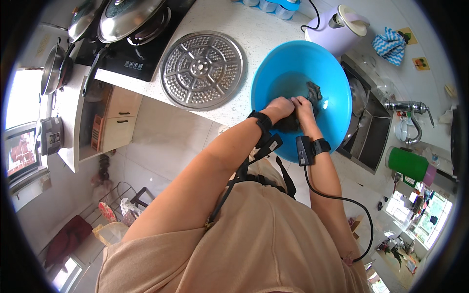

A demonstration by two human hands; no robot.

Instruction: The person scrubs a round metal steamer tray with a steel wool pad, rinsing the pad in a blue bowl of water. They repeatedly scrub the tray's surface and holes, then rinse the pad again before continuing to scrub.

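A large blue plastic basin [300, 51] stands before me and holds water. In it lies a dark grey, wet, cloth-like piece [314, 94], part of it below my wrists. My left hand [282, 106] is closed on this piece, knuckles upward. Beside it, nearly touching at the fingertips, my right hand [303, 108] grips the same piece. Both hands are inside the basin near its middle. What lies under the fingers is hidden. Each wrist wears a black strap with a small box, and a cable runs from each box.
Left of the basin a round perforated metal steamer plate [203, 69] lies on the white counter [227, 22]. Farther left, lidded pans [128, 18] sit on a black cooktop [124, 62]. A sink [373, 139] with a metal faucet [406, 106] adjoins the basin; a lilac kettle [329, 33] stands behind.
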